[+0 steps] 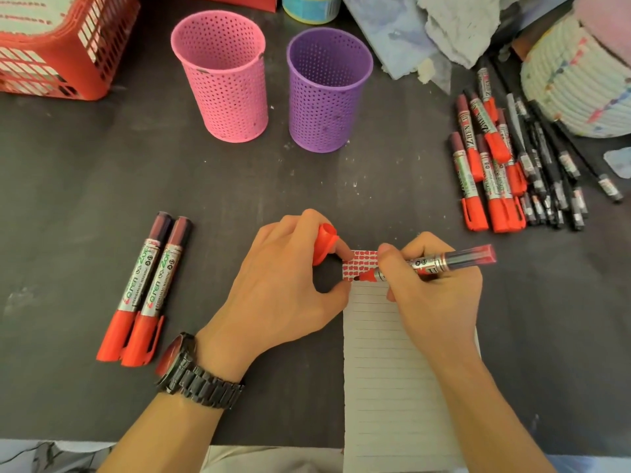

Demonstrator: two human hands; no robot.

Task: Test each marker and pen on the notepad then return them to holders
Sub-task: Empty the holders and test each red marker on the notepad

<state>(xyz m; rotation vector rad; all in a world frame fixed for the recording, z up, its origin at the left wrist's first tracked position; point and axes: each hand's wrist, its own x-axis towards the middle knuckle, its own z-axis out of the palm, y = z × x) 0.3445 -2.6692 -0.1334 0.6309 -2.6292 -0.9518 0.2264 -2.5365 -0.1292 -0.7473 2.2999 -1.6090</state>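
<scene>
Grip: right hand [433,285] curled round uncapped marker [454,259], red tip down on notepad [392,370] at centre frame.
Tip touches the top of the lined page, at the lower edge of a block of red test marks; barrel points right and slightly up. Left hand [273,285] curls round red cap [324,244], thumb and forefinger touching the notepad's left edge near the marks; black watch [191,373] on that wrist. Notepad runs from centre to the bottom edge on dark table [239,175]. Two capped markers [143,291] lie side by side, touching, at lower left. Pink holder [222,73] and purple holder [329,90] stand upright at top centre, just beside each other. Pile of markers and pens [505,165] lies at right. Red basket [58,46] at upper left, woven basket [580,80] at upper right.
</scene>
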